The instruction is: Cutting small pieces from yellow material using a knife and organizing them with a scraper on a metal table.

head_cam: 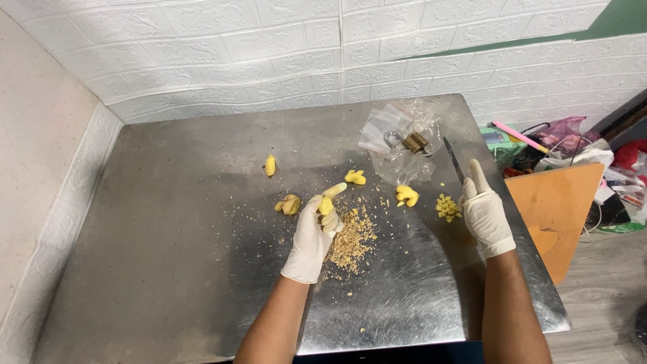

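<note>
The left hand, in a white glove, is clenched around a peeled piece of ginger and holds it above the middle of the steel table. The piece is pale yellow, knobbly and elongated; its long axis runs up and to the right, out of the fist, with the free tip pointing toward the far right of the table. The right hand, also gloved, is well apart to the right and grasps a knife whose narrow blade points away from the person toward the wall. So the ginger lies to the left of the blade, already in the left hand's grip, and the left hand is plainly the nearer one. Just below and beside the left hand lies a heap of brownish peelings. Other peeled pieces rest on the table: one just left of the hand, one farther back, one behind it, one to the right. A small pile of diced ginger sits near the right hand. A clear plastic bag with a padlock on it lies at the back.
</note>
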